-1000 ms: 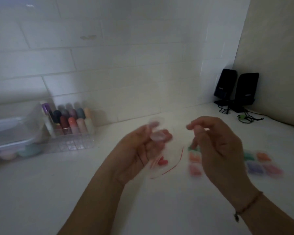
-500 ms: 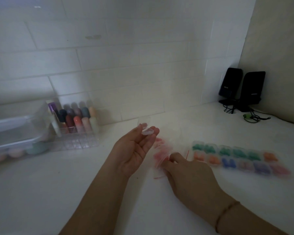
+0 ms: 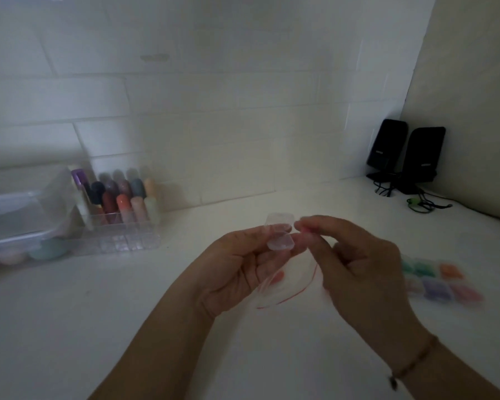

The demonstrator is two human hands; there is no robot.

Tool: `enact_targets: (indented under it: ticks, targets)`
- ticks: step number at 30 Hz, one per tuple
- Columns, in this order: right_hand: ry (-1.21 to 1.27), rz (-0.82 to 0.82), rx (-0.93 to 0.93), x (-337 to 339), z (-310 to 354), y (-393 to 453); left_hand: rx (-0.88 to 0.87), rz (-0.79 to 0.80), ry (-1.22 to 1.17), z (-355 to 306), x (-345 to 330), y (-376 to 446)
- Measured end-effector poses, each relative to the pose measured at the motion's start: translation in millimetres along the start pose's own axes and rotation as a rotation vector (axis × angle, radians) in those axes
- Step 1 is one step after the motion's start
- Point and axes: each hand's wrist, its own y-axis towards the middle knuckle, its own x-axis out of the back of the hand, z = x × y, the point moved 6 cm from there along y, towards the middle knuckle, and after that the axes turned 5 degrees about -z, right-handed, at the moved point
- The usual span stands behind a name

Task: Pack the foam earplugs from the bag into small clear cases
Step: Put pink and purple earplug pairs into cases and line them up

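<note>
1. The left hand (image 3: 237, 269) is raised over the white table (image 3: 127, 327), palm turned up, with its fingers curled round a small clear case (image 3: 280, 236); the case's lid stands open at the top.
2. The right hand (image 3: 358, 272) is just beside the case, thumb and forefinger pinched on a pink earplug (image 3: 304, 228) right at the case's edge. The picture is too blurred to tell whether the plug touches the case.
3. A clear bag (image 3: 289, 284) with a red strip along its mouth lies under and between the two hands; one pink plug shows inside it.
4. To the right on the table, partly behind the right hand, lies a row of filled cases (image 3: 442, 280) in green, orange, purple and pink.
5. At the left stand a clear organizer (image 3: 122, 226) of coloured tubes and a plastic box (image 3: 18, 215).
6. Two black speakers (image 3: 407, 154) stand in the far right corner.
7. A thin bracelet (image 3: 413, 362) is on the right wrist.
</note>
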Motion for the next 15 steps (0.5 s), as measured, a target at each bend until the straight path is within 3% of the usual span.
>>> enact_targets:
  ticks: [5, 15]
  targets:
    - [-0.101, 0.035, 0.098, -11, -2, 1, 0.062, 0.038, -0.030, 5, -4, -2]
    - [-0.144, 0.083, 0.123, -13, 0, -4, 0.069, -0.021, -0.022, 9, 2, 3]
